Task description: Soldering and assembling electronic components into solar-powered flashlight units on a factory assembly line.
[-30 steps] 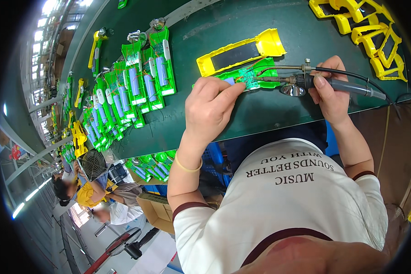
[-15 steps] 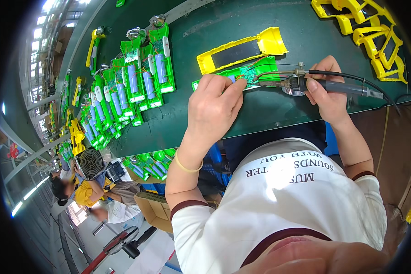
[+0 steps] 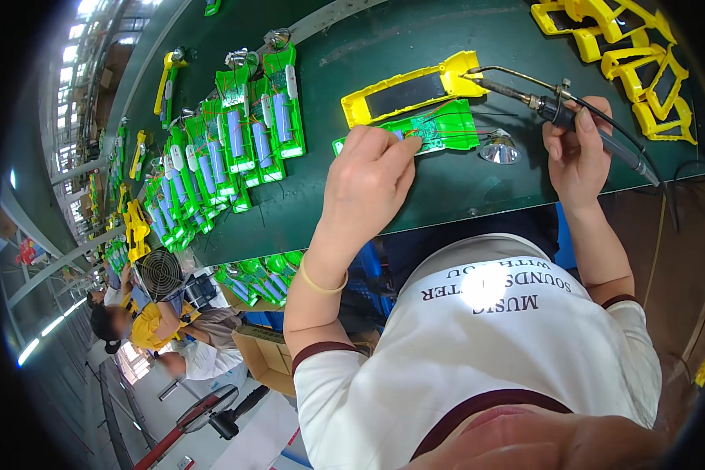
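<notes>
In my right hand is a soldering iron with a thin metal feed tube alongside it. Its tip is over the wide end of a yellow plastic housing with a dark panel. My left hand rests on a green housing half, fingers pinched at the edge of its circuit board. What those fingertips hold is hidden; red and black wires run beside them. A shiny reflector cup lies at the right end of the green half.
Several green housings with purple battery cells stand in rows on the left of the green bench. Yellow frames are piled at the far right. An open cardboard box and a fan are at lower left, near other people.
My right hand has lifted the soldering iron off the circuit board and swung its tip up to the yellow housing. My left hand has hardly moved. The reflector cup is now uncovered.
</notes>
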`<state>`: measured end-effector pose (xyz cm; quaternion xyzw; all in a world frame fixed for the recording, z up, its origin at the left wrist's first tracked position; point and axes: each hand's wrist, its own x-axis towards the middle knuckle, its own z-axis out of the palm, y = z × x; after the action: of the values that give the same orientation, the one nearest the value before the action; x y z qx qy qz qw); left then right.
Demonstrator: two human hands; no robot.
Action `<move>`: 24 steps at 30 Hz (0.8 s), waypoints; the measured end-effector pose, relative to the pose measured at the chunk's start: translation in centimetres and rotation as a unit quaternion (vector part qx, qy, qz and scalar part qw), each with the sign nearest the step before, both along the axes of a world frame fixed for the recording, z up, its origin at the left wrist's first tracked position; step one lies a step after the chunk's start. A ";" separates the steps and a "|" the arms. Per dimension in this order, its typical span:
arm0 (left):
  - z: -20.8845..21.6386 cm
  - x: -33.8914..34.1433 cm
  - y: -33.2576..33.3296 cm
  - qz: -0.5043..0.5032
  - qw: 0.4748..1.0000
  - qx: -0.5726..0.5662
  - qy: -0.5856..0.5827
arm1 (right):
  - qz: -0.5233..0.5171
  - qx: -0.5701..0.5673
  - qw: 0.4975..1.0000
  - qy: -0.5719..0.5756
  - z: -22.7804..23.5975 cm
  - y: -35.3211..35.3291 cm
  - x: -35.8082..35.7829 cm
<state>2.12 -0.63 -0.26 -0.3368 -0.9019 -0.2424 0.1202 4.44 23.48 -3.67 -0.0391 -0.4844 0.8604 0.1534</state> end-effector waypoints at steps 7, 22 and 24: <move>0.9 -1.2 4.6 0.027 0.999 0.008 0.045 | -0.013 -0.024 1.000 -0.002 0.4 -0.1 -0.4; -2.7 -2.7 4.4 0.115 0.983 0.127 0.068 | 0.015 0.019 1.000 -0.006 1.2 1.6 -1.9; -2.2 -2.7 4.3 0.105 0.986 0.129 -0.010 | 0.029 0.042 0.998 -0.022 1.3 2.0 -2.0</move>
<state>-0.55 3.69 -2.42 -0.2199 -0.8946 -0.3457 0.1787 2.40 25.46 -2.39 -0.0378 -0.5245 0.8421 0.1193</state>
